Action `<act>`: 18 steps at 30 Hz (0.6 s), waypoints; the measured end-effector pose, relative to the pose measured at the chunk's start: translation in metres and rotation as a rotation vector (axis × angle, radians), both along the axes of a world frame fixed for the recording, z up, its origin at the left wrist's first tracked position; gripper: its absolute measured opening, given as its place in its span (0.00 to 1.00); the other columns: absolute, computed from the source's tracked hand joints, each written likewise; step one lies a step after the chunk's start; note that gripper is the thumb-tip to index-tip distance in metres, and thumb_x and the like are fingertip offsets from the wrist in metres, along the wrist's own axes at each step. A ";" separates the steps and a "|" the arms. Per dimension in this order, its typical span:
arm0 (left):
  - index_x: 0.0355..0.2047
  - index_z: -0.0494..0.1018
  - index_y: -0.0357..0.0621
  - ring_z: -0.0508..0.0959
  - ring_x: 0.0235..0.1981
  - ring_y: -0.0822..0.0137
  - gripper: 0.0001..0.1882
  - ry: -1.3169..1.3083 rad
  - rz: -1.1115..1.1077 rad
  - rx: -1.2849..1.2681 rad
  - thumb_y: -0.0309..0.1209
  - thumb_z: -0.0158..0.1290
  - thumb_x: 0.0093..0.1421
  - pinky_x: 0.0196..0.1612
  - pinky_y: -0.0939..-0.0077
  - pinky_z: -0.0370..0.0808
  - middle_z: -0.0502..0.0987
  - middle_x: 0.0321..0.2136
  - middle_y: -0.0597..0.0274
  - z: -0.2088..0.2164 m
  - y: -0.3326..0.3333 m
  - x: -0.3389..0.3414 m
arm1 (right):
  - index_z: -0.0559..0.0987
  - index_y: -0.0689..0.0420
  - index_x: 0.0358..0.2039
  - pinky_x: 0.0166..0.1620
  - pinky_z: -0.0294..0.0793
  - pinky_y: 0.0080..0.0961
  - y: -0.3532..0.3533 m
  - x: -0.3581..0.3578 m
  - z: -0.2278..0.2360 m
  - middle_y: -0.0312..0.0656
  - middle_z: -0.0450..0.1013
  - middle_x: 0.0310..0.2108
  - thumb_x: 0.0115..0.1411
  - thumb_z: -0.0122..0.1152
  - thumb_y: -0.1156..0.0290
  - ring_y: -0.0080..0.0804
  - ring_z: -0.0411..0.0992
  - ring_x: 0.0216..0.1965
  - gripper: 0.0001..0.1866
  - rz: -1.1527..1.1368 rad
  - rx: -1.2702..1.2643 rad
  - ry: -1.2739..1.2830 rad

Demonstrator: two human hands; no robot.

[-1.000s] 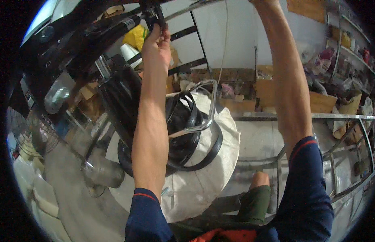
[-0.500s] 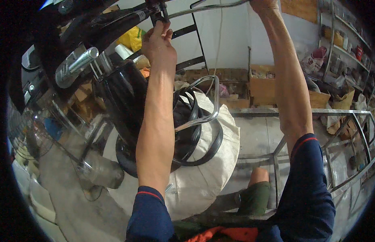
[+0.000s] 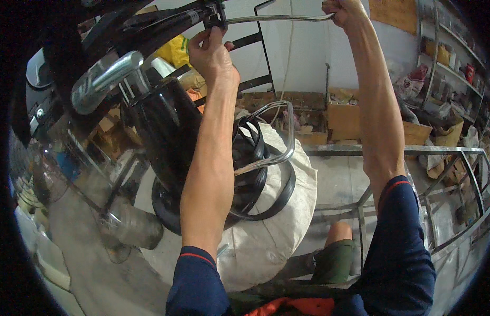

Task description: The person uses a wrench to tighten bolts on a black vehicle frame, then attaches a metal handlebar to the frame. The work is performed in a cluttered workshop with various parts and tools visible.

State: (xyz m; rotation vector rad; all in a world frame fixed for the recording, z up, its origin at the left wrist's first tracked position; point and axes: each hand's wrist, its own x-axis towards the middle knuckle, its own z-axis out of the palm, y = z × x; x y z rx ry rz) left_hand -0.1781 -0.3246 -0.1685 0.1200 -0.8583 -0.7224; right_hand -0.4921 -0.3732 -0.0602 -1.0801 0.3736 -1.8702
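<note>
My left hand (image 3: 212, 52) is raised high and pinches a small black clamp (image 3: 215, 12) where a thin grey metal rod (image 3: 279, 19) meets a black frame. The rod runs to the right, and my right hand (image 3: 346, 10) is closed around its far end. Below my left arm hangs a glossy black curved body (image 3: 163, 134) with a chrome tube (image 3: 104, 80) sticking out at its upper left. A bent chrome bar (image 3: 279, 145) and black hoops (image 3: 258, 174) lie under my left forearm on a white sack (image 3: 279, 231).
A welded metal frame (image 3: 445, 200) stands at the right on a concrete floor. Cardboard boxes (image 3: 350, 116) line the back wall, and shelves with goods (image 3: 450, 58) fill the upper right. My bent knee in green shorts (image 3: 337, 253) shows below. A fan (image 3: 42, 179) stands at the left.
The view has tilted so the chrome tube and black body slid right and down. Both hands have stayed on the rod and clamp.
</note>
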 end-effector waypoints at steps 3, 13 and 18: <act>0.43 0.64 0.37 0.81 0.40 0.64 0.14 -0.014 0.004 0.021 0.22 0.56 0.61 0.29 0.76 0.79 0.78 0.39 0.51 -0.008 -0.007 0.009 | 0.72 0.63 0.30 0.13 0.47 0.22 0.042 0.060 -0.035 0.28 0.50 0.11 0.72 0.45 0.52 0.21 0.49 0.09 0.25 -0.272 -0.199 -0.038; 0.43 0.63 0.40 0.81 0.41 0.64 0.15 -0.005 -0.072 0.034 0.23 0.58 0.60 0.31 0.73 0.80 0.77 0.40 0.52 0.000 0.004 0.008 | 0.75 0.63 0.28 0.12 0.46 0.21 0.106 0.091 0.017 0.28 0.55 0.11 0.69 0.53 0.52 0.19 0.50 0.08 0.25 -0.469 -0.555 0.144; 0.43 0.63 0.40 0.81 0.41 0.63 0.16 0.020 -0.065 0.042 0.23 0.58 0.61 0.29 0.74 0.78 0.78 0.40 0.52 -0.005 0.008 0.003 | 0.73 0.63 0.31 0.12 0.45 0.21 0.070 0.049 0.022 0.26 0.50 0.12 0.71 0.48 0.53 0.18 0.47 0.09 0.23 -0.115 -0.221 0.074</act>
